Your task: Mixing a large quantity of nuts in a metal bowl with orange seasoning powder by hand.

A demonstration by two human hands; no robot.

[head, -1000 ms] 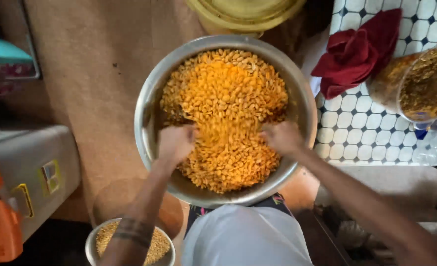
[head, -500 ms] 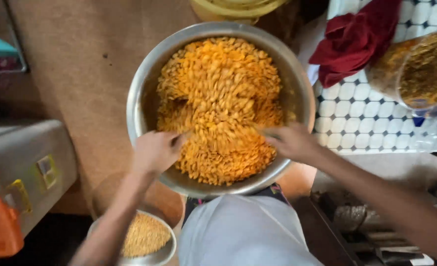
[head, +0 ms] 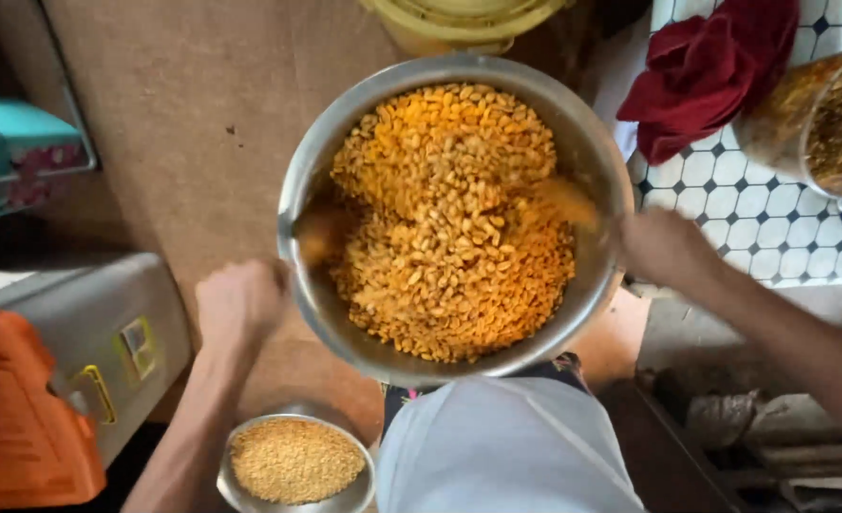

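Both hands have come out of the grain since the earlier pictures, where they were buried in the heap; each now sits at the outside of the large steel bowl (head: pixel 592 171). Left hand (head: pixel 240 304) is at the bowl's left wall, curled into a loose fist, knuckles against the metal; whether it grips the rim cannot be told. Right hand (head: pixel 663 249) is at the bowl's right rim, fingers hidden behind the edge (blurred, so their spread cannot be told). Orange-yellow kernels (head: pixel 454 218) fill the bowl, with two smeared patches at left and right inside the wall. Below the bowl and to its left stands a small steel bowl (head: pixel 354 494) of finer yellow grain (head: pixel 293 461). Directly below the large bowl lies pale grey cloth over the person's lap (head: pixel 506 446). Right of the bowl: a dark red cloth (head: pixel 706 71) on white tiled surface (head: pixel 772 237). Far left of the bowl: a grey box (head: pixel 88 323) and orange case (head: pixel 17 418).
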